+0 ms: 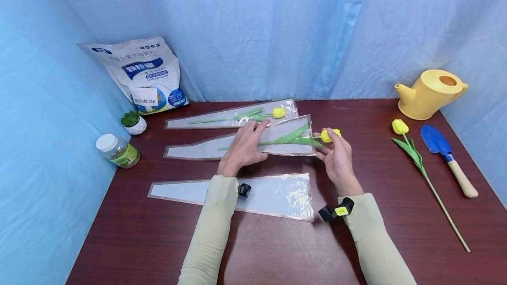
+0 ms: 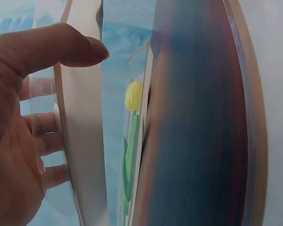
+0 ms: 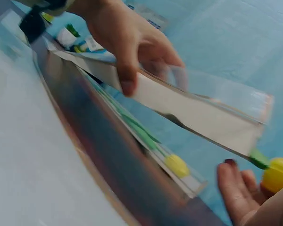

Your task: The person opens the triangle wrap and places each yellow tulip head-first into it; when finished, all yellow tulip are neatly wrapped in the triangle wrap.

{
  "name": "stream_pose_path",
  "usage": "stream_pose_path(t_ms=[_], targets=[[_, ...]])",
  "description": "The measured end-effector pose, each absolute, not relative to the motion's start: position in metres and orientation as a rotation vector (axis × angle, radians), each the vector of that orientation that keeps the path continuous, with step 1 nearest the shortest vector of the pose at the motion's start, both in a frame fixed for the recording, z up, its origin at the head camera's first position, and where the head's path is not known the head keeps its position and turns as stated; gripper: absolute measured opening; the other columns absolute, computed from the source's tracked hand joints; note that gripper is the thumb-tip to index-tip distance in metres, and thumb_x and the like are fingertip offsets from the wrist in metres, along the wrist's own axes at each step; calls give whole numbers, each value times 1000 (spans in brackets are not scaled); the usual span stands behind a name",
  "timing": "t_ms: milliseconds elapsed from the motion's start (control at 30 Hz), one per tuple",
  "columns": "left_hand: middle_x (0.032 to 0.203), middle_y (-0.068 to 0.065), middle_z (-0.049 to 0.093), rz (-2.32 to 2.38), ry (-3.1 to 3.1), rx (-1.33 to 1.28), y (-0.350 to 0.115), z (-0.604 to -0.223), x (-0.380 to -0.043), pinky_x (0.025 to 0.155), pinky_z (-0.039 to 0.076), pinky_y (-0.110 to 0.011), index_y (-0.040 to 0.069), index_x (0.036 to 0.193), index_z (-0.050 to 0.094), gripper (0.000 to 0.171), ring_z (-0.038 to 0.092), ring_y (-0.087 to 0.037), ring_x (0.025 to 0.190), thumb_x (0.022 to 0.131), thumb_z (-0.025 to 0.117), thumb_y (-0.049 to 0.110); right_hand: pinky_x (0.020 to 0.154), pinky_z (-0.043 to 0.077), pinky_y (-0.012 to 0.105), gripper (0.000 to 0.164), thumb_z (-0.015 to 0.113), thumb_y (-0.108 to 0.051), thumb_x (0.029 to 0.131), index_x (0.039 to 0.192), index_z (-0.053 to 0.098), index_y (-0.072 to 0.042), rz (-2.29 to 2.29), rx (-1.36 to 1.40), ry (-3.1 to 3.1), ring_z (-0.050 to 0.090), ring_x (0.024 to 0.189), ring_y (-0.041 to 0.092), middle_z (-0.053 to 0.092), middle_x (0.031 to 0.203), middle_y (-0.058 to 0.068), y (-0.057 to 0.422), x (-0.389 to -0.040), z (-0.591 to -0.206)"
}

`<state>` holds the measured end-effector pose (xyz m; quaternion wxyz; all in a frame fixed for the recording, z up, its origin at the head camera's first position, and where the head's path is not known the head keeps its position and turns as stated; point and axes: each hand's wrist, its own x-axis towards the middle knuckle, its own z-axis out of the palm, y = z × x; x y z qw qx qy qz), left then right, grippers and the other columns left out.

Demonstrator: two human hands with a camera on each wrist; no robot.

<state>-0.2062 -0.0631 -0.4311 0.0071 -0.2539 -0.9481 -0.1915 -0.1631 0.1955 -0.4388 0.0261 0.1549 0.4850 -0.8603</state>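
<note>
My left hand [image 1: 246, 144] grips the middle sleeve [image 1: 190, 147], a tapered clear-and-white flower sleeve, by its edges and holds it raised off the table. A yellow tulip [image 1: 233, 147] lies mostly inside that sleeve, its blossom sticking out of the wide right end. At that end my right hand [image 1: 336, 157] holds the tulip by its blossom [image 3: 277, 175]. Behind, a second sleeve [image 1: 178, 123] has another yellow tulip [image 1: 279, 113] inside, also visible in the left wrist view. A third sleeve [image 1: 277, 197] lies flat nearer me, with no flower in it.
To the right lie a loose yellow tulip [image 1: 420, 162] and a blue trowel [image 1: 437, 140], with a yellow watering can [image 1: 421, 98] behind. A fertilizer bag [image 1: 142, 76], small potted plant [image 1: 135, 124] and lidded jar [image 1: 119, 151] stand on the left. Blue curtains border the table.
</note>
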Motion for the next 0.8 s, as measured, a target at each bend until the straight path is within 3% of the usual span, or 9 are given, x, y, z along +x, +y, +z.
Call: stream_pose_path(t_ms=[133,267,467,567,800], targets=[[120,-8,52,-586,-2966,-784,-64,-433,-207,105,43,-45,17,154,36,90,49,-23,103,76,81,24,76,61,27,26,47,-35,105,99,67,-20,-2603,391,1525,73,82,7,72,88,-9,209,-162,-434],[118,-8,51,-572,-2989,-767,-63,-434,-207,103,44,-45,18,153,37,88,49,-23,100,77,81,25,77,60,25,27,45,-27,106,100,70,-21,-2556,335,1567,71,82,7,71,91,-7,216,-161,-431],[121,-9,51,-533,-3032,-747,-61,-435,-206,103,45,-44,20,152,36,87,49,-24,102,78,81,27,75,58,20,12,53,-18,103,112,61,-21,-2448,351,1748,68,79,4,69,94,-10,214,-162,-430],[122,-10,51,-528,-3038,-750,-59,-435,-206,101,45,-44,21,152,36,86,49,-24,102,79,81,27,73,58,19,16,58,-18,101,116,54,-19,-2387,397,1896,67,78,3,66,93,-13,209,-163,-432],[120,-10,52,-540,-3018,-770,-55,-435,-204,98,46,-44,21,150,38,83,49,-24,101,79,80,25,65,56,18,22,66,-18,96,104,45,-17,-2299,486,2124,68,73,-1,65,80,-15,201,-164,-439]])
